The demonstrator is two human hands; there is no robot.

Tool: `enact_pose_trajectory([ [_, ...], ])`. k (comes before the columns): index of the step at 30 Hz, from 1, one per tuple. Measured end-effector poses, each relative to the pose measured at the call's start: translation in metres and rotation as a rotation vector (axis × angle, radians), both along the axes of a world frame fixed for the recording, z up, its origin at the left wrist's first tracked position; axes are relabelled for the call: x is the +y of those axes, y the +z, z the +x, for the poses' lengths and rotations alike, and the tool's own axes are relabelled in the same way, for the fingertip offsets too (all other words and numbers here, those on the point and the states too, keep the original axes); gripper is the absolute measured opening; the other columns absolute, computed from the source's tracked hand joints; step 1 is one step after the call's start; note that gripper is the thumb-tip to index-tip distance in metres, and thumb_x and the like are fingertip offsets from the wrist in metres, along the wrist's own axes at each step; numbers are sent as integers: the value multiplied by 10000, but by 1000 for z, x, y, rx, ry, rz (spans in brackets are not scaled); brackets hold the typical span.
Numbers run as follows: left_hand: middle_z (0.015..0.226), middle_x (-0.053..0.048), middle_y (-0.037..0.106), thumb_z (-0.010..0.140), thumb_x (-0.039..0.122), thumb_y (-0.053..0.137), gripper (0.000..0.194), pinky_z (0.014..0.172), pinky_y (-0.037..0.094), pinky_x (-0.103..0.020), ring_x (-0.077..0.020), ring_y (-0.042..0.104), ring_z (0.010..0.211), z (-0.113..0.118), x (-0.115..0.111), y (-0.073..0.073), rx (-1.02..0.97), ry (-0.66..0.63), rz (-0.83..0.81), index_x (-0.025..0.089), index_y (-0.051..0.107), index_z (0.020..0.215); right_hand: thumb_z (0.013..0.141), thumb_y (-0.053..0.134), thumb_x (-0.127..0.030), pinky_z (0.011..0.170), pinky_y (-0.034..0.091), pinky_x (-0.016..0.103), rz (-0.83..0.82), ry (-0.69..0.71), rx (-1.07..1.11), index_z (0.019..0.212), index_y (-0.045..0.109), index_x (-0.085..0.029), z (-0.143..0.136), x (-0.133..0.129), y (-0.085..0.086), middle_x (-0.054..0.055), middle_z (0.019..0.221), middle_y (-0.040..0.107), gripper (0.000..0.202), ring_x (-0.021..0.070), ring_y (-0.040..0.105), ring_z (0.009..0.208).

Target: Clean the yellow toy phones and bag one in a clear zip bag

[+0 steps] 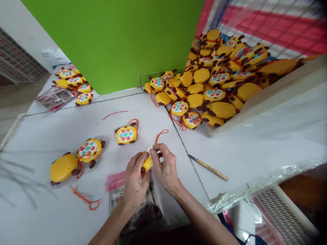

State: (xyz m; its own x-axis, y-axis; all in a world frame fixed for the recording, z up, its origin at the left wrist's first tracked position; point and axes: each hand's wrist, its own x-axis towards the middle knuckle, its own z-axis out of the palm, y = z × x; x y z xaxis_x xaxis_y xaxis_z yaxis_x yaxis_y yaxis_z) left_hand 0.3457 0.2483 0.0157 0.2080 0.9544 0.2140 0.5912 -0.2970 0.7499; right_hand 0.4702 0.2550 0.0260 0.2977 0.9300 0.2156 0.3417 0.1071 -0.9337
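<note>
My left hand [136,175] is closed around a small yellow animal-shaped toy [146,164] with brown feet, tilted on its side. My right hand [165,166] pinches a small white piece [150,149] against the toy's far edge; whether it is cloth or something else I cannot tell. Just beyond the right fingers lies an orange cord loop [161,134]. A like toy with coloured buttons [126,134] rests face up ahead of my hands. Below them is a flat clear packet with a pink edge [116,180], partly covered by my left hand and forearm.
A big heap of yellow toys [195,100] fills the back right, beside a green panel [122,44]. Two toys [63,167] and an orange cord [85,197] lie at left. To the right is a wooden-handled knife-like tool [209,167]. A white crate [286,211] stands below the table edge.
</note>
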Motion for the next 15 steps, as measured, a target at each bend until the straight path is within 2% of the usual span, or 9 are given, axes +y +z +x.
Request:
enact_pose_trajectory([
  [3,1140,-90,580,759,80,492,403,868,495,-344,-218,564,1055,1,0,8,-63,-28,-18,212,530,1137,855,517,-291,769,460,309,-74,64,186,784,544,-195,10,1,5,75,942,625,123,200,584,904],
  [5,1100,-76,595,730,46,473,421,835,502,-314,-203,580,1013,3,2,14,-73,-38,-60,212,541,1111,836,555,-316,848,435,317,-96,158,284,766,557,-196,13,-4,8,96,1133,583,139,232,515,1107],
  [6,1079,-72,602,708,25,456,438,816,506,-306,-199,586,992,5,2,15,-67,-36,-83,209,547,1095,835,558,-324,857,428,315,-99,191,310,769,558,-196,12,-7,9,98,1179,558,144,237,490,1143],
  [8,1063,-77,608,671,1,431,466,808,505,-314,-206,584,983,6,3,15,-45,-31,-103,193,553,1078,850,534,-327,813,436,300,-107,184,338,790,540,-198,7,-13,10,94,1144,556,143,218,525,1061],
  [10,1091,-95,603,666,5,431,474,837,497,-344,-224,571,1017,6,2,12,-23,-15,-85,179,548,1092,862,500,-310,727,438,277,-119,140,331,791,510,-198,-1,-15,11,68,987,575,133,183,551,884],
  [15,1169,-102,571,714,31,462,470,922,457,-410,-247,535,1089,-5,-3,4,78,-8,81,200,543,1146,830,476,-235,583,375,237,-137,117,220,700,457,-201,-6,3,11,-27,661,469,136,128,460,620],
])
